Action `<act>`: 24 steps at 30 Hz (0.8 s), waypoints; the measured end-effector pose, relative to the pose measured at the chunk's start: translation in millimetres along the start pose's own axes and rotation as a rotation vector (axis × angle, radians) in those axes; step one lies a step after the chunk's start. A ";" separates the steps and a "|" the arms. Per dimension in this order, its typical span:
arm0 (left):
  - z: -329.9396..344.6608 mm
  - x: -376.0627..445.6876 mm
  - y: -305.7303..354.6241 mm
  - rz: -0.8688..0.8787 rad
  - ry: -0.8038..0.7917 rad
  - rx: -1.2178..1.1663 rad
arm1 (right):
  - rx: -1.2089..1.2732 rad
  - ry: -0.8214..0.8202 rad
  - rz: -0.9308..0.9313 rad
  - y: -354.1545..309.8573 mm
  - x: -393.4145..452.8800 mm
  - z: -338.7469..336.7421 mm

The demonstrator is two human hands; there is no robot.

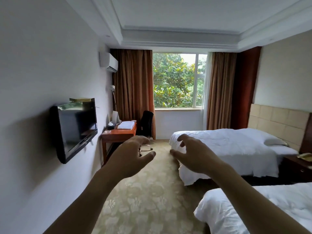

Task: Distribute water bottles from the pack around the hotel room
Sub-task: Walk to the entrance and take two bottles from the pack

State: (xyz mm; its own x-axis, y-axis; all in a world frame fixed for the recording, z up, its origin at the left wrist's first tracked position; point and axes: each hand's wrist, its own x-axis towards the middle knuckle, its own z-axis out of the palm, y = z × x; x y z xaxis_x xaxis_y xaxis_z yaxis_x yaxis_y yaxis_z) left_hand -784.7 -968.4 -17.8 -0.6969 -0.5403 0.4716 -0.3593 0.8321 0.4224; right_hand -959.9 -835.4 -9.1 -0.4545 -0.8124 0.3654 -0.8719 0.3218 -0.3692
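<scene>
Right now both my arms are stretched out ahead of me over the patterned carpet (145, 196). My left hand (130, 157) hangs in the air with its fingers loosely curled and the thumb pointing toward the other hand; it holds nothing. My right hand (194, 154) mirrors it, fingers relaxed and spread a little, thumb reaching inward, also holding nothing. The two hands are near each other but apart, with a gap of carpet showing between the thumbs.

No water bottle and no pack shows anywhere in this view, so I cannot tell where they are.

On the wall to my left hangs a dark flat television (76, 129). Beyond it stands a reddish wooden desk (118, 134) against the same wall, carrying a folded white towel (125, 125), a tissue box (110, 127) and a white standing card (115, 116). A black office chair (146, 124) sits just beside the desk, toward the window (177, 81), which shows green trees and is flanked by brown curtains (135, 92). An air conditioner (108, 62) is mounted high on the left wall.

To my right are two beds with white covers: the far bed (228, 149) with a tan headboard (276, 120), and the near bed (253, 208) at the lower right corner. Between their heads stands a dark nightstand (297, 168) with a telephone (305, 156) on it.
</scene>
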 end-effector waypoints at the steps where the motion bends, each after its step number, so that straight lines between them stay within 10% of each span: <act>1: 5.2 17.8 -9.6 0.005 -0.002 0.003 | 0.006 0.001 0.001 4.7 19.3 4.7; 24: 212.0 495.7 -192.1 -0.036 -0.025 0.107 | 0.093 -0.014 -0.085 231.9 525.3 152.0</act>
State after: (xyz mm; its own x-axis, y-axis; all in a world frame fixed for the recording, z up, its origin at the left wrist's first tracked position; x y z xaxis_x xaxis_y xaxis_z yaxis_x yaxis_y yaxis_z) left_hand -1192.7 -1369.6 -29.3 -0.6970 -0.5681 0.4376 -0.4479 0.8214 0.3531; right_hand -1373.1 -1261.5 -32.7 -0.3770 -0.8416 0.3869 -0.8861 0.2061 -0.4151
